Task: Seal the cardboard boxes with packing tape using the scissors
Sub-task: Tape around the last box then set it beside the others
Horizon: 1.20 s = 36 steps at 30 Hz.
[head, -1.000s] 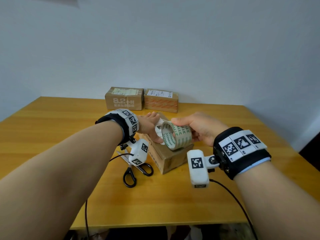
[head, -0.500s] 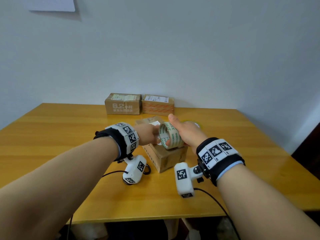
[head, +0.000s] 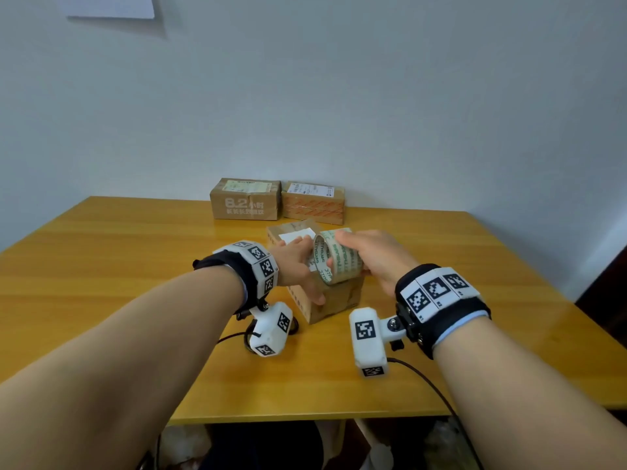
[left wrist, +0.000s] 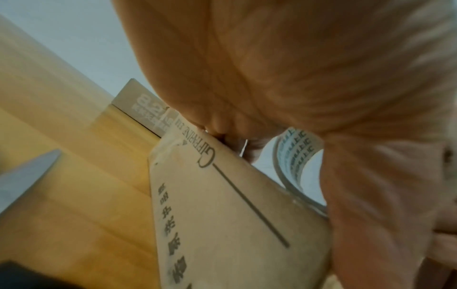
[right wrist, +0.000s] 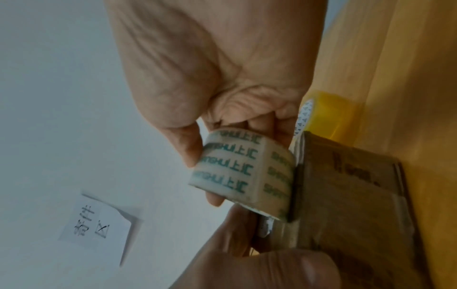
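Observation:
A small cardboard box (head: 342,298) stands mid-table. My right hand (head: 373,259) grips a clear tape roll (head: 336,262) with green print, thumb on one side and fingers on the other, and holds it on edge against the box top (right wrist: 346,185). My left hand (head: 295,266) lies over the box top beside the roll, its thumb (head: 317,298) pressed on the near face. The scissors are mostly hidden under my left wrist; a black handle loop (head: 294,325) shows in the head view and a blade (left wrist: 27,172) in the left wrist view.
Two taped cardboard boxes (head: 245,200) (head: 314,202) stand side by side at the table's back edge against the wall. A yellow tape roll (right wrist: 329,115) lies behind the small box. A paper note (head: 108,5) hangs on the wall. Cables trail from both wrists.
The head view has tilted up. Both hands stay at the small box; my left thumb has come down onto the near face, and the roll sits a little farther along the top.

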Available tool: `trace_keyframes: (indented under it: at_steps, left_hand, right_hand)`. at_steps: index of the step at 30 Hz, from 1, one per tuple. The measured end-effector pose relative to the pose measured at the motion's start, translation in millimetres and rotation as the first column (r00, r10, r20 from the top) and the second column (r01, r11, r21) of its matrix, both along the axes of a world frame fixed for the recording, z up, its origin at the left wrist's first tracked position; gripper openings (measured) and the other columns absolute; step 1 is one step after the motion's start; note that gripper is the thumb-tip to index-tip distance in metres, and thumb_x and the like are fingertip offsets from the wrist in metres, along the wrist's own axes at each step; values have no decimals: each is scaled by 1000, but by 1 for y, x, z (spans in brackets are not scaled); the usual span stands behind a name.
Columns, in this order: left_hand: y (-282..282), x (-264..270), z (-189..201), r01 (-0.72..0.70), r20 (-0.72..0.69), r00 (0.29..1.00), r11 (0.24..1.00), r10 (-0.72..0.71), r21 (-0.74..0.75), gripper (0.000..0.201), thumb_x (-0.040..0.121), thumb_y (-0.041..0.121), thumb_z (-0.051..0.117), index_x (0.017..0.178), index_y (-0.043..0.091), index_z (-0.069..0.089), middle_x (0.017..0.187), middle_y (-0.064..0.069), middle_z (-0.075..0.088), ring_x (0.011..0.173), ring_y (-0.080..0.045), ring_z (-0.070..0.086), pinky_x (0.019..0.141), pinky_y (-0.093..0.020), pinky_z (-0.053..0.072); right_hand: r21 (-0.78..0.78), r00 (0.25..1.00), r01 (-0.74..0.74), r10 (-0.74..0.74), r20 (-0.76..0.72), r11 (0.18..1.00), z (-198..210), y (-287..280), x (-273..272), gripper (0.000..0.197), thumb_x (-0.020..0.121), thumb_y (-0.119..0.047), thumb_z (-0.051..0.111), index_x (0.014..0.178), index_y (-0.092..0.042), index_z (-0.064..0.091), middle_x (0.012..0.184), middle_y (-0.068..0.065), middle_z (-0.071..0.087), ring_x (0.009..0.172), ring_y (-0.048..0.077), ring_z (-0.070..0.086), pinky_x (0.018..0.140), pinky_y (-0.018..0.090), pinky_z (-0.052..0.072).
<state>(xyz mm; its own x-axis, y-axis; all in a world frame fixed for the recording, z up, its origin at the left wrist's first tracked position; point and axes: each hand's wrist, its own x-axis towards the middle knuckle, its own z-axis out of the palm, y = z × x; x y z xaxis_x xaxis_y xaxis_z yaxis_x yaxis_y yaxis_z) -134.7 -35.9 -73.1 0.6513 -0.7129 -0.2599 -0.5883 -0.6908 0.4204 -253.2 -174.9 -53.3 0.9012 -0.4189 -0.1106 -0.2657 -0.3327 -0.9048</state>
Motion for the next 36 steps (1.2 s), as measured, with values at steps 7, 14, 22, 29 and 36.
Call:
trace_keyframes:
  at_steps: [7, 14, 22, 29, 36]
  left_hand:
    - [-2, 3, 12, -26, 6, 1000, 998, 26, 58, 117, 59, 47, 88, 153, 29, 20, 156, 5, 28, 139, -24, 33, 114, -45, 32]
    - [-4, -2, 16, 63, 102, 992, 989, -77, 136, 109, 74, 47, 79, 157, 24, 13, 166, 2, 2, 152, -17, 3, 122, -42, 10]
    - [-6, -4, 5, 142, 199, 960, 957, -195, 253, 91, 87, 53, 62, 156, 41, 5, 165, -7, -7, 151, -30, -7, 120, -54, 2]
    - [-2, -18, -12, 175, 225, 947, 956, -228, 235, 76, 99, 45, 46, 155, 38, -4, 165, 9, -10, 150, -34, -13, 120, -59, 10]
    - [17, -12, 28, 254, 254, 938, 966, -237, -37, 52, 104, 23, 41, 154, 28, 28, 159, -2, 32, 142, -26, 35, 115, -39, 31]
  right_hand:
    - [-3, 990, -11, 10, -139, 1000, 14, -8, -13, 40, 95, -47, 63, 106, -8, 70, 82, 4, 79, 72, 16, 76, 73, 37, 63]
    - [-21, 945, 54, -58, -322, 998, -14, -10, -17, 42, 88, -45, 74, 107, -8, 67, 97, 11, 77, 91, 27, 75, 88, 49, 60]
    - [36, 927, 93, -73, -367, 995, -31, -10, -13, 24, 89, -36, 75, 94, -14, 66, 93, 10, 77, 94, 28, 75, 91, 46, 59]
    - [49, 927, 70, -47, -372, 996, -50, -14, 8, 53, 69, -42, 79, 109, -9, 68, 106, 15, 76, 104, 34, 72, 99, 51, 54]
    - [352, 1000, -13, 17, -8, 936, -6, -6, -20, 43, 94, -42, 65, 111, -2, 69, 78, 9, 71, 63, 18, 67, 61, 30, 59]
